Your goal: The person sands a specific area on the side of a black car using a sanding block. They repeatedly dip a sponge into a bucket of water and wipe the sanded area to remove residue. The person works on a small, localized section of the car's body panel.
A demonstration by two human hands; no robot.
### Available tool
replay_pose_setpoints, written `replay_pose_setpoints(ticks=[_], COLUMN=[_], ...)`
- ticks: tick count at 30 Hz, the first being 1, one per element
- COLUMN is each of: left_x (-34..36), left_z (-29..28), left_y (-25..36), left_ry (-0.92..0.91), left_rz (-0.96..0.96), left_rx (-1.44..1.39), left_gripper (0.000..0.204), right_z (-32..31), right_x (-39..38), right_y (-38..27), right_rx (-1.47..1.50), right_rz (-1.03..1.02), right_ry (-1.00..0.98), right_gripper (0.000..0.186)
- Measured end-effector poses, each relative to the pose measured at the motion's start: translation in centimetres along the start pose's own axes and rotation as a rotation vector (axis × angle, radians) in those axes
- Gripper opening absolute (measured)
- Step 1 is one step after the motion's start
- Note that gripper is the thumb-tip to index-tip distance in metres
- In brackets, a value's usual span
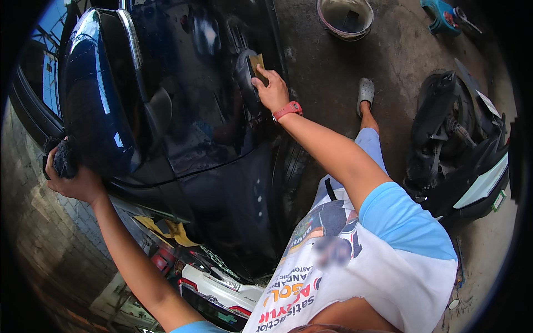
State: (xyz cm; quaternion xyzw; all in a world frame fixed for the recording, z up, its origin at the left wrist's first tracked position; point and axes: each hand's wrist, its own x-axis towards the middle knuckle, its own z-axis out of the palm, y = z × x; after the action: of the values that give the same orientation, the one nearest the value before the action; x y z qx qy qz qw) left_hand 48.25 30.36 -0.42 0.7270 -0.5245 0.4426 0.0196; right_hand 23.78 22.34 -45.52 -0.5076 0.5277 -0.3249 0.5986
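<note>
A glossy dark car body [216, 172] fills the left and middle of the head view, its side mirror [91, 105] standing out at the left. Around a crumpled black cloth [65, 158] beside that mirror, my left hand [80, 183] is closed. My right hand [271, 90], below which I wear a red watch [287, 110], presses a flat yellowish-brown piece [256, 64], like folded sandpaper, against the car's side. Under it is a rounded dull-grey area [245, 77]. The fingers partly cover the brown piece, so its exact kind is unclear.
A pale bucket [345, 19] stands on the concrete floor at the top. To the right is a black motorcycle [455, 144]; a teal object [441, 18] lies beyond. A white car [222, 288] and yellow-brown sheet material [172, 230] are at lower left.
</note>
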Motion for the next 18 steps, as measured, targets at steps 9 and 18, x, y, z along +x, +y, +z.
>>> replay_pose_setpoints(ticks=[9, 18], left_x=[-0.1, 3.4], left_z=[0.5, -3.5], left_y=[0.1, 1.9], left_ry=[0.037, -0.180], left_rz=[-0.007, -0.368], left_rx=[0.033, -0.405], left_gripper=[0.038, 0.034], right_z=[-5.0, -26.5], right_x=[-5.4, -2.1], right_y=[-5.0, 6.0], right_rx=[0.104, -0.115], right_rz=[-0.227, 0.012], right_ry=[-0.103, 0.056], right_gripper=[0.050, 0.048])
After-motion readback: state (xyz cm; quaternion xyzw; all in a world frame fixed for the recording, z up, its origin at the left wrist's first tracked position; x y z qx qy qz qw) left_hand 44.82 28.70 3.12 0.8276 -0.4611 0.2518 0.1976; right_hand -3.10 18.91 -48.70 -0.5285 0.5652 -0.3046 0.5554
